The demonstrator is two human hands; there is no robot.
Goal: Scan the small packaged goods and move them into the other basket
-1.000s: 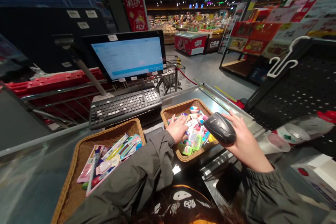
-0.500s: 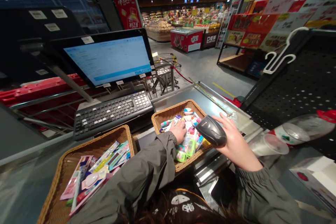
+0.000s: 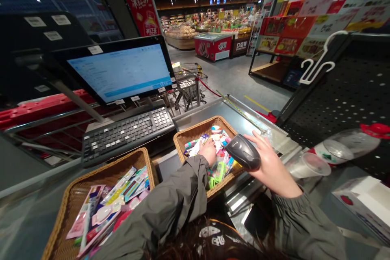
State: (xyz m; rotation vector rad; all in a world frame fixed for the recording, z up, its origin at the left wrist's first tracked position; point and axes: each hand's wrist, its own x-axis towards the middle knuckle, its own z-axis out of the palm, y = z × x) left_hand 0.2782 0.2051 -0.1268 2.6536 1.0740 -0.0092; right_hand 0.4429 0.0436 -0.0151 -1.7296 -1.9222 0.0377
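Observation:
My right hand (image 3: 272, 162) grips a black handheld barcode scanner (image 3: 243, 152), its head pointing left over the edge of a wicker basket (image 3: 183, 140). Inside that basket lies a jumble of small packaged goods, among them a lime-green item (image 3: 219, 172). My left hand (image 3: 208, 152) reaches in on top of the goods, fingers spread and touching them. Its fingertips are partly lost among the packets, and I see nothing clearly held. Nearer on the left, a second wicker basket (image 3: 68, 205) holds flat packets and slim packages (image 3: 122, 189), partly covered by my left sleeve.
A monitor (image 3: 122, 71) and a black keyboard (image 3: 129, 134) stand behind the baskets on the metal counter (image 3: 202, 113). To the right are a plastic cup (image 3: 310, 165), a clear bottle with a red cap (image 3: 353, 142) and a white box (image 3: 365, 203). A shopping cart (image 3: 191, 85) is beyond.
The view has shifted slightly, so everything sits a little further left. My left hand has moved slightly within the goods. The scanner stays in my right hand at nearly the same place.

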